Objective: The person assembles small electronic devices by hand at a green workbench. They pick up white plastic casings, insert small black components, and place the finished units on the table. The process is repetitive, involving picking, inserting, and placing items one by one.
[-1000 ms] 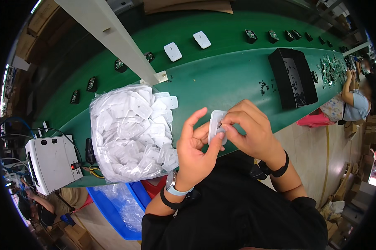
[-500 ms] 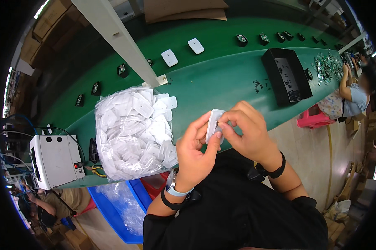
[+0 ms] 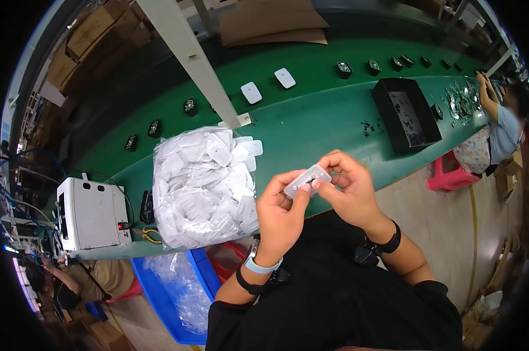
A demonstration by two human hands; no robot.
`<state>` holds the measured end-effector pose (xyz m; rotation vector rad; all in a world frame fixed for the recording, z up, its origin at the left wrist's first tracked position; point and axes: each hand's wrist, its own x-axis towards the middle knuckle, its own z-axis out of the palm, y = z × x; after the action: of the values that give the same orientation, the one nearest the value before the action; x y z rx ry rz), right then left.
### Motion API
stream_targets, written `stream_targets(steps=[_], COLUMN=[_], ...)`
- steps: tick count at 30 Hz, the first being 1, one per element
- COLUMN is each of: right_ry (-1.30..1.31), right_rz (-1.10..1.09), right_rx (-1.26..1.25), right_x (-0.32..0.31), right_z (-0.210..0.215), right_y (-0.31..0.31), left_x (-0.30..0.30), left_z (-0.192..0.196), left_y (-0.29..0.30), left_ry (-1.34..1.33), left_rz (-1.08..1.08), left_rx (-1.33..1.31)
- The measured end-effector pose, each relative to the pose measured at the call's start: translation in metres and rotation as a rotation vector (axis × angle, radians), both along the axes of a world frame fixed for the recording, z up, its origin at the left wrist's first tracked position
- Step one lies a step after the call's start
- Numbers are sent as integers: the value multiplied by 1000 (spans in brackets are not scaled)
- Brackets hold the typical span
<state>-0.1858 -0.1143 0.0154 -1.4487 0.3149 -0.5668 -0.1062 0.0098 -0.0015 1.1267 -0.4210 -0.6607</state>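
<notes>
Between my two hands, above the near edge of the green workbench, is a white rounded-rectangular plastic cover (image 3: 297, 185), tilted with its hollow side up. My left hand (image 3: 279, 214) grips its left end, thumb on top and fingers behind. At the other end my right hand (image 3: 356, 198) closes on the cover, its thumb pressing near the middle next to the left thumb. A small dark piece (image 3: 311, 180) shows between the thumb tips; its kind is too small to make out. Left of my hands, a clear plastic bag (image 3: 165, 169) is heaped with similar white covers (image 3: 220, 193).
A black open box (image 3: 386, 117) holds small black parts; more black bits (image 3: 367, 128) lie beside it. Two white covers (image 3: 251, 93) and several black housings (image 3: 344, 70) line the green belt behind a pale post (image 3: 188, 55). A white machine (image 3: 94, 213) stands left. A co-worker (image 3: 501, 126) sits right.
The cover has turned from nearly upright to a flatter slant, showing its inner side. Both thumbs have come together over it. The co-worker's hands at right have moved farther back. My view has shifted slightly.
</notes>
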Motion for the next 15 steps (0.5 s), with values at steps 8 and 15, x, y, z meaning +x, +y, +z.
stream_targets(steps=[8,15], right_ry=[42,-140], right_rz=[-14,319], right_rx=[104,83], right_x=[3,14], right_z=[-28,-39], right_y=[6,-11], left_x=[7,25], left_z=[-21,-30], left_y=[4,7], left_ry=[106,314], left_rz=[-46,-149], left_rx=[52,-4])
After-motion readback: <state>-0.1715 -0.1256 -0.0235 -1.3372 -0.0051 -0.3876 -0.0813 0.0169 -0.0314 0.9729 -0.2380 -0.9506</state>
